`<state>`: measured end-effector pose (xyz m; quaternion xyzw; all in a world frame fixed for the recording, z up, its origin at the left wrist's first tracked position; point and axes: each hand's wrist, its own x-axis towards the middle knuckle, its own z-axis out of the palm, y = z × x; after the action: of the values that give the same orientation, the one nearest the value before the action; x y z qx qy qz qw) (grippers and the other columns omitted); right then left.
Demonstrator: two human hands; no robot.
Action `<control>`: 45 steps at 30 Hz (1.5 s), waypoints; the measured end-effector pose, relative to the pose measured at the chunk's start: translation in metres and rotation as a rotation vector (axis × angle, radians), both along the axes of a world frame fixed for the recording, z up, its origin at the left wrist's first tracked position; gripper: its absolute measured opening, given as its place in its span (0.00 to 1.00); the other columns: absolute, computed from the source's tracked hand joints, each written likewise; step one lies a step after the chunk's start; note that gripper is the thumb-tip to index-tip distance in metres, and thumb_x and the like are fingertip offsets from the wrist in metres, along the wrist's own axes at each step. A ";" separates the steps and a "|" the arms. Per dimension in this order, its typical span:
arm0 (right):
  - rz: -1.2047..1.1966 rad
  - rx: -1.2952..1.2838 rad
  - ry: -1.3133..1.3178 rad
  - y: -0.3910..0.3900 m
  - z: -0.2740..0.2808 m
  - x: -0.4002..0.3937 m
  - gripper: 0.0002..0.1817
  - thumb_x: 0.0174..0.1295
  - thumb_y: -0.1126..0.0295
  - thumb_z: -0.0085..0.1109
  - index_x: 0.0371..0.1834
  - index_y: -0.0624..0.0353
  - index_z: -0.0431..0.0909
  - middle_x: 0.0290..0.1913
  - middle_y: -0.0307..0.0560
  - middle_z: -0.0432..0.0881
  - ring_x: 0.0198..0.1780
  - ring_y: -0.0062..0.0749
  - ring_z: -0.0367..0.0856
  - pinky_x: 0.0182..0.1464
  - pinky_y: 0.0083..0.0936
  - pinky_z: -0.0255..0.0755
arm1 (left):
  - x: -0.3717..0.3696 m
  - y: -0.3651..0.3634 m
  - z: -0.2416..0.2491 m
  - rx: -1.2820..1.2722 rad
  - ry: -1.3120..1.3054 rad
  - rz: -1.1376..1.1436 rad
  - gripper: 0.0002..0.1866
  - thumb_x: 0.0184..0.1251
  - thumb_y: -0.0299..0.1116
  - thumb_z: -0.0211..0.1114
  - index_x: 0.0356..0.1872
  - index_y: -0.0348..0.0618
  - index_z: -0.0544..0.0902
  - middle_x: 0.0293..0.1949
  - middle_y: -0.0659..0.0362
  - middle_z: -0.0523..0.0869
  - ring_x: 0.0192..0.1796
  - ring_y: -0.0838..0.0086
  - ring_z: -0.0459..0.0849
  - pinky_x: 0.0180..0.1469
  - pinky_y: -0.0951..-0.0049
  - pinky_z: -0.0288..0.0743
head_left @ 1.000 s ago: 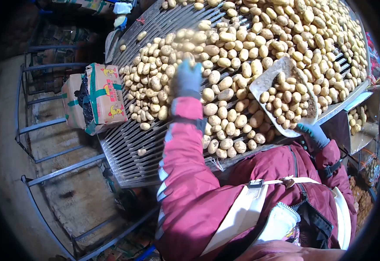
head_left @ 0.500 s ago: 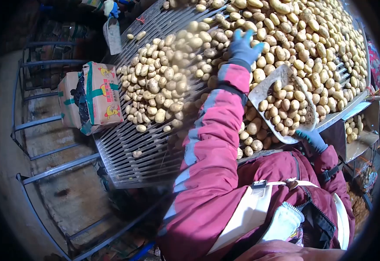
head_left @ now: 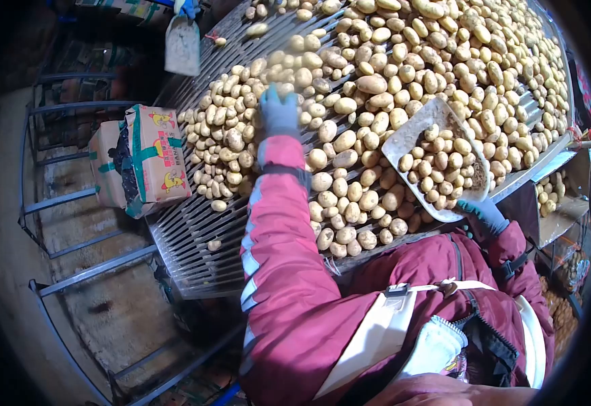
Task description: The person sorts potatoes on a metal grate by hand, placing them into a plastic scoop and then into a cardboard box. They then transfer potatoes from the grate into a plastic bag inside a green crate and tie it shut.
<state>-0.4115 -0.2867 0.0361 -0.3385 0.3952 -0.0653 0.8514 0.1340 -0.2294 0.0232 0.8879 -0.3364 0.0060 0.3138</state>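
Observation:
My left hand [head_left: 280, 114], in a blue-grey glove, reaches over the slatted metal grate [head_left: 187, 260]. Its fingers are stretched forward and slightly apart, at the right edge of a heap of small potatoes [head_left: 224, 128]. I see nothing held in it. At the lower right, my gloved right hand [head_left: 486, 215] grips the near end of a pale, dirty scoop [head_left: 398, 145]. Small potatoes [head_left: 444, 162] fill the scoop, which lies on the big spread of larger potatoes [head_left: 458, 74]. Part of the right hand's fingers is hidden under the scoop's rim.
A taped cardboard box [head_left: 157, 159] stands at the grate's left edge, by blue metal rails [head_left: 59, 196]. At the top left, another person's gloved hand [head_left: 187, 8] holds a second scoop [head_left: 183, 51]. An open carton with potatoes [head_left: 549, 196] sits at the right.
My left hand has swung left, from the large potatoes to the edge of the small heap. The right hand and its scoop stay nearly still. The other person's scoop has shifted slightly.

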 end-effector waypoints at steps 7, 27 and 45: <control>-0.030 -0.020 0.015 -0.007 -0.007 -0.002 0.23 0.64 0.71 0.68 0.61 0.67 0.78 0.54 0.45 0.87 0.53 0.32 0.87 0.60 0.31 0.80 | -0.015 -0.088 -0.022 0.013 0.254 -0.008 0.36 0.63 0.58 0.70 0.70 0.52 0.77 0.69 0.39 0.76 0.71 0.45 0.75 0.69 0.51 0.72; 0.218 -0.278 0.074 -0.015 -0.013 -0.013 0.16 0.65 0.66 0.66 0.53 0.64 0.81 0.45 0.38 0.86 0.45 0.25 0.84 0.49 0.27 0.79 | -0.129 -0.138 -0.004 -0.189 0.394 -0.520 0.19 0.65 0.38 0.71 0.53 0.38 0.87 0.50 0.45 0.89 0.53 0.58 0.88 0.61 0.59 0.79; 0.077 -0.094 0.065 -0.012 -0.020 -0.017 0.17 0.65 0.59 0.69 0.45 0.63 0.83 0.41 0.37 0.84 0.43 0.24 0.79 0.47 0.27 0.75 | -0.018 -0.087 -0.048 0.330 0.198 -0.224 0.12 0.64 0.38 0.66 0.47 0.51 0.88 0.46 0.47 0.91 0.50 0.52 0.90 0.56 0.54 0.81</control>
<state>-0.4284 -0.2991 0.0165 -0.3950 0.4060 -0.0399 0.8231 0.1162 -0.3162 -0.0248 0.8807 -0.3968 -0.1712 0.1942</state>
